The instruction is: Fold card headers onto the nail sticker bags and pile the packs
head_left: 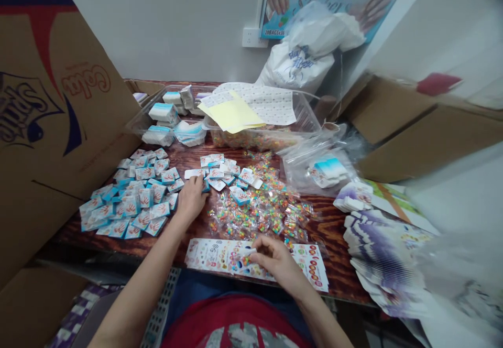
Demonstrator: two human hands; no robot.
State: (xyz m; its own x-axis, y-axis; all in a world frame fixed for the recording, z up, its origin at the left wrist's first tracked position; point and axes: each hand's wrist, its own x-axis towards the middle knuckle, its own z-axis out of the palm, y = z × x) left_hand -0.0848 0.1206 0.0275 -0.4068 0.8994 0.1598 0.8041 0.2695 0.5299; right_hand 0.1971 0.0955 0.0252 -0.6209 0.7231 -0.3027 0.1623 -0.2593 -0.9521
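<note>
While the right hand (271, 259) pinches, the left hand (191, 199) touches a small white card box (192, 172)

Thumb and forefinger seem clamped on a clear packet of multicoloured bits (247, 259), over white printed sticker sheets (204, 253); a loosened pinch could drop it. Whether the left fingers grip, I cannot tell. Two hands, one held packet, one touched box; sheets overlap uncountably.

I record glossy clear-plastic packets (267, 218), smooth printed paper strips (212, 255), a matt cardboard carton (51, 107), a wood-grained tabletop (334, 235) and, though blurred, small boxes (131, 205) of apparently coated card.
</note>
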